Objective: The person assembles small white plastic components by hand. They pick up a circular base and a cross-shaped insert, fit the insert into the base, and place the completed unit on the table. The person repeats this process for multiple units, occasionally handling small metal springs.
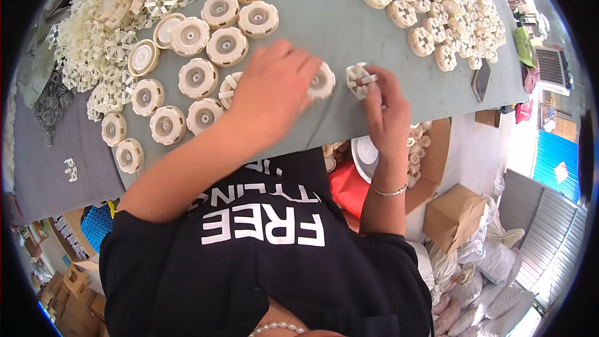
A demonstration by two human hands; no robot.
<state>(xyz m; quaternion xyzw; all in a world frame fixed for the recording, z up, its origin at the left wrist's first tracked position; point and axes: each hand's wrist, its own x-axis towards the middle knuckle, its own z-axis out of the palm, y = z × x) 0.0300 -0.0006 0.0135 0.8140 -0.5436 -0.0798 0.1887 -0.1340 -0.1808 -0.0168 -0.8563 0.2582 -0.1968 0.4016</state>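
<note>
From afar, I'd level the pale spoked plastic ring (357,80), finger-pinched in the right hand (388,105) over the grey-green surface (337,117)'s near side, with the left hand (271,90) half-curled at a round cream plastic disc (322,81), grip hidden.

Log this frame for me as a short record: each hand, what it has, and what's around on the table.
Left hand: at the left edge of a round cream disc; grip partly hidden
Right hand: pinching a spoked cream piece
Surface: grey-green table
Left side: spread-out cream discs, beside a pile of spoked pieces
Upper right: cluster of round cream parts
</note>
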